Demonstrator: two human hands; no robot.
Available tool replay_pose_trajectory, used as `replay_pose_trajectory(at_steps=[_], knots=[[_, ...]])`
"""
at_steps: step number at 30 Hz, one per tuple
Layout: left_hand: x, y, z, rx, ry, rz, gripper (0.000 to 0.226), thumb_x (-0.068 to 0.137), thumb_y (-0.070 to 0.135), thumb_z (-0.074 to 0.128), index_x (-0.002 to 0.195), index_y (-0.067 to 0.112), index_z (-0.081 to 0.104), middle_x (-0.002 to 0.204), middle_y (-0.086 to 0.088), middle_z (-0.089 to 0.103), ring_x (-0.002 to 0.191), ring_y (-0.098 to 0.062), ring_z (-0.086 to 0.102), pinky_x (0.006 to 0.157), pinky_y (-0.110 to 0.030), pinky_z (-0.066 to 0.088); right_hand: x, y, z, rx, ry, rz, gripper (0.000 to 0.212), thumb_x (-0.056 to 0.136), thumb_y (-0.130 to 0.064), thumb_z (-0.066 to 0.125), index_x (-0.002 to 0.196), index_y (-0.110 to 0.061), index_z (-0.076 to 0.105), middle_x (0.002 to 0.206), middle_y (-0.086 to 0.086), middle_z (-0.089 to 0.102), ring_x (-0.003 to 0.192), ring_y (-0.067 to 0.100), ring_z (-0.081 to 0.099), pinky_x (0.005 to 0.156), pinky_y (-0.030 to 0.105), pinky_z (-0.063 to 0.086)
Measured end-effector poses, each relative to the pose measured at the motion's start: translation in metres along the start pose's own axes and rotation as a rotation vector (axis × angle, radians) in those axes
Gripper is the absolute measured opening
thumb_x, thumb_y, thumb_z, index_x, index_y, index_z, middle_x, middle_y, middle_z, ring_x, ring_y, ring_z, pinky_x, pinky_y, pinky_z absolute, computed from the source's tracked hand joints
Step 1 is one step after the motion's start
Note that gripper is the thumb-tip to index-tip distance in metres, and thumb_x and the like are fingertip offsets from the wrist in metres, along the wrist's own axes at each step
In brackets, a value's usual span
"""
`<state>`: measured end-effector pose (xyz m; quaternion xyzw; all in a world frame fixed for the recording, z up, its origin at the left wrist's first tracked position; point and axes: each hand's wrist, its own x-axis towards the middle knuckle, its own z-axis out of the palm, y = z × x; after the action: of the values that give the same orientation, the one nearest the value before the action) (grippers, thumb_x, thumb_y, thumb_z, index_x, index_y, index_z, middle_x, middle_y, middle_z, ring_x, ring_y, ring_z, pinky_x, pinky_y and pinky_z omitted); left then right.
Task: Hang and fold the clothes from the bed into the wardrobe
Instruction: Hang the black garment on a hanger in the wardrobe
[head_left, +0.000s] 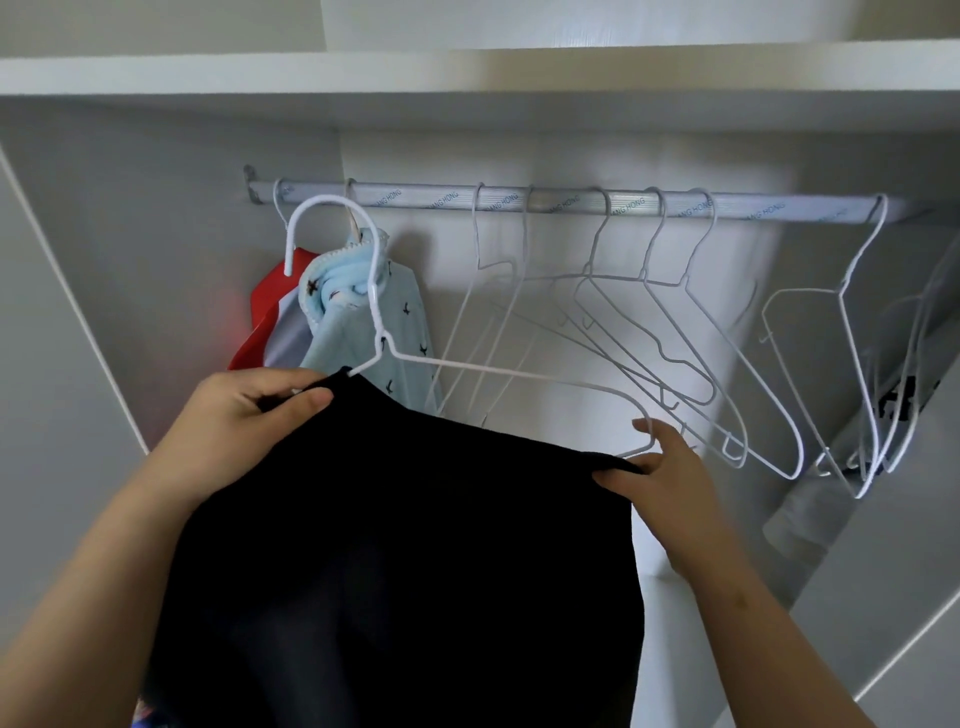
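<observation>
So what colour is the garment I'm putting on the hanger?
The garment is plain black; the head view shows it.

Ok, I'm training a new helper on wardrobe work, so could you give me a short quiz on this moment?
1. True or false: both the left hand and the right hand hold the black garment.
2. The leftmost hanging garment on the rail is: A red, B green, C yellow.
3. Fill in: the empty hangers on the rail are coloured ___.
Key: 1 true; 2 A; 3 white.
</observation>
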<state>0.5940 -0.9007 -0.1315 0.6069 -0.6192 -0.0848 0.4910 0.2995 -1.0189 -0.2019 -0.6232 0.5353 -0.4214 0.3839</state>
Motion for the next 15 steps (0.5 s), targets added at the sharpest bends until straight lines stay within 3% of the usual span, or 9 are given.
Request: replay_pose_trajectory(at_steps=[2, 4, 5, 7, 9, 11, 13, 15], knots=[[0.0, -0.002, 0.004, 0.126, 0.02, 0.073, 0.043, 0.084, 0.018, 0.061, 0.072, 0.059, 0.066, 0.072, 0.033, 0.065, 0.071, 0.011, 0.062, 0.064, 0.002, 0.041, -0.001, -0.002, -0.002, -0.095, 0.008, -0.062, 0.038, 0.081, -0.017, 0.068, 0.116, -0.018, 0.055, 0.073, -0.003, 0.064, 0.073, 0.01, 0.058, 0.067, 0.017, 0.039], [0.0, -0.007, 0.011, 0.249, 0.058, 0.125, 0.018, 0.083, 0.029, 0.057, 0.085, 0.035, 0.074, 0.072, 0.015, 0.069, 0.073, -0.001, 0.061, 0.062, -0.005, 0.041, -0.004, -0.004, -0.005, -0.171, -0.024, -0.104, 0.02, 0.084, -0.019, 0.065, 0.104, -0.022, 0.062, 0.072, -0.004, 0.063, 0.066, 0.006, 0.055, 0.061, 0.008, 0.037], [0.0, -0.01, 0.014, 0.306, 0.08, 0.146, 0.027, 0.082, 0.036, 0.053, 0.088, 0.019, 0.074, 0.068, 0.005, 0.068, 0.073, -0.01, 0.059, 0.06, -0.013, 0.043, -0.005, -0.004, -0.008, -0.213, -0.058, -0.134, 0.012, 0.086, -0.02, 0.064, 0.097, -0.024, 0.064, 0.071, -0.002, 0.063, 0.061, 0.007, 0.054, 0.057, 0.007, 0.038], [0.0, -0.015, 0.015, 0.329, 0.101, 0.174, 0.041, 0.081, 0.046, 0.052, 0.089, 0.01, 0.072, 0.066, -0.006, 0.066, 0.071, -0.017, 0.056, 0.059, -0.026, 0.044, -0.007, -0.004, -0.016, -0.329, -0.14, -0.235, 0.007, 0.087, -0.018, 0.062, 0.085, -0.021, 0.068, 0.066, 0.002, 0.064, 0.057, 0.01, 0.051, 0.057, 0.008, 0.038], [0.0, -0.016, 0.011, 0.303, 0.094, 0.177, 0.029, 0.084, 0.053, 0.058, 0.084, 0.027, 0.071, 0.067, -0.002, 0.065, 0.068, -0.018, 0.056, 0.062, -0.033, 0.046, -0.007, -0.002, -0.025, -0.452, -0.215, -0.341, 0.01, 0.087, -0.017, 0.062, 0.085, -0.013, 0.072, 0.066, 0.006, 0.064, 0.067, 0.004, 0.053, 0.062, 0.009, 0.038], [0.0, -0.013, 0.007, 0.246, 0.052, 0.186, 0.01, 0.083, 0.054, 0.056, 0.078, 0.051, 0.064, 0.071, 0.002, 0.063, 0.068, -0.018, 0.057, 0.058, -0.025, 0.044, -0.005, -0.003, -0.033, -0.546, -0.258, -0.434, 0.018, 0.087, -0.026, 0.063, 0.085, -0.011, 0.072, 0.062, 0.0, 0.06, 0.078, -0.004, 0.052, 0.065, 0.007, 0.037], [0.002, -0.009, 0.005, 0.255, -0.01, 0.19, 0.022, 0.079, 0.045, 0.051, 0.069, 0.063, 0.057, 0.066, 0.009, 0.061, 0.062, -0.012, 0.057, 0.053, -0.016, 0.04, -0.003, -0.005, -0.038, -0.652, -0.26, -0.523, 0.037, 0.082, -0.047, 0.054, 0.079, -0.015, 0.074, 0.057, -0.005, 0.058, 0.074, 0.002, 0.05, 0.062, 0.01, 0.036], [0.004, -0.007, 0.007, 0.278, -0.084, 0.199, 0.03, 0.081, 0.035, 0.054, 0.062, 0.058, 0.056, 0.056, 0.015, 0.057, 0.052, -0.003, 0.053, 0.05, -0.01, 0.038, -0.002, -0.002, -0.041, -0.696, -0.245, -0.578, 0.044, 0.076, -0.054, 0.046, 0.072, -0.019, 0.072, 0.051, -0.015, 0.054, 0.067, 0.002, 0.045, 0.056, 0.01, 0.032]])
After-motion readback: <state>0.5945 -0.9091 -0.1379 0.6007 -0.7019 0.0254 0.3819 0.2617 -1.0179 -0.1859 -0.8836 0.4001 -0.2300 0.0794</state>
